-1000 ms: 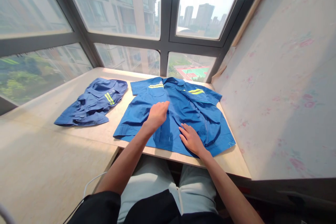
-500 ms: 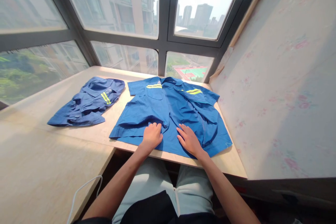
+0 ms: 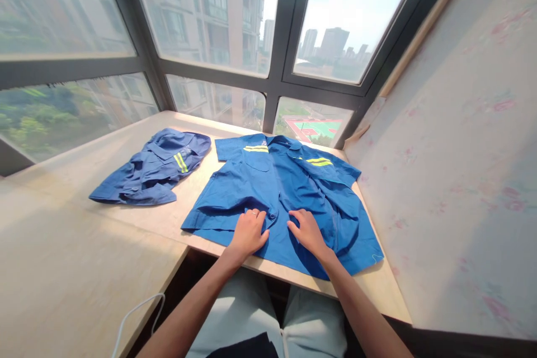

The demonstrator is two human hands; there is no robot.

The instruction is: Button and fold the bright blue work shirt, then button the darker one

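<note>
A blue short-sleeved work shirt (image 3: 255, 184) with yellow-green stripes lies spread on the wooden surface, its front unfastened and its collar towards the window. My left hand (image 3: 250, 232) rests on the lower left front panel, thumb apart from the fingers, close to a button (image 3: 272, 216) at the panel's edge. On the lower right front panel lies my right hand (image 3: 307, 230), fingers bent and thumb held away from them. Neither hand visibly grips the cloth. Wrinkles run across both panels.
A second dark blue garment (image 3: 151, 170) with similar stripes lies crumpled at the left. A white cable (image 3: 136, 309) crosses the lower left of the wooden surface (image 3: 62, 274). Windows with a grey frame (image 3: 274, 67) rise behind; a floral-papered wall (image 3: 457, 179) borders the right.
The camera view has tilted, so everything sits lower and further right. My right hand's fingers are bent slightly more; both hands stay on the shirt's lower part.
</note>
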